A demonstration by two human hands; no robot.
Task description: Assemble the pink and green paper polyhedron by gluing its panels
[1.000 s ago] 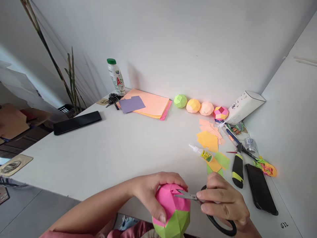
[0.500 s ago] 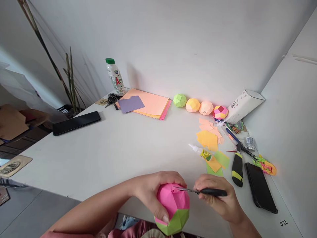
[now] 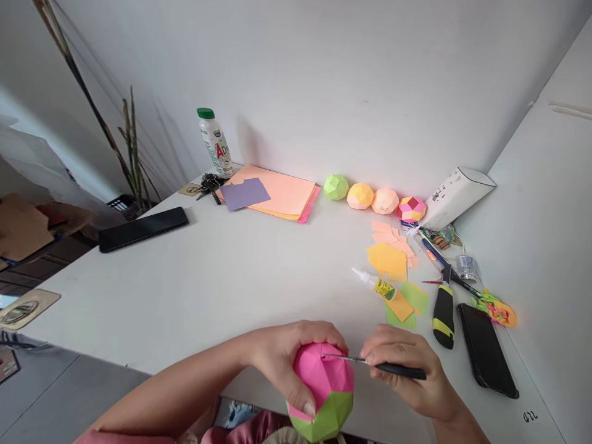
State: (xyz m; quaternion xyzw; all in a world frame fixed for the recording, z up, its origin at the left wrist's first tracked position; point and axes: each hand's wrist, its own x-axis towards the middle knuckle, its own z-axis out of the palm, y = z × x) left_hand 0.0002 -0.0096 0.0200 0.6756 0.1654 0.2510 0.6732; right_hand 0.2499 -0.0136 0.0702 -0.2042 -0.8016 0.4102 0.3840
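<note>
My left hand (image 3: 282,357) is wrapped round a folded paper ball (image 3: 324,391), pink on top and green below, held at the table's near edge. My right hand (image 3: 409,370) grips black-handled scissors (image 3: 370,362). Their thin metal blades lie nearly flat and the tip touches the pink top of the ball. A small glue bottle (image 3: 378,286) lies just beyond my right hand, among cut pieces of orange and green paper (image 3: 393,271).
Several finished paper balls (image 3: 370,198) line the back wall beside a white box (image 3: 456,196). A stack of coloured sheets (image 3: 277,194), keys, a drink bottle (image 3: 215,143) and a black phone (image 3: 143,229) lie to the left. A utility knife (image 3: 444,311), pens and another phone (image 3: 485,351) lie at right.
My right hand has turned the scissors from upright to lying flat, and the blades have slid further onto the pink top. The ball has tilted a little in my left hand.
</note>
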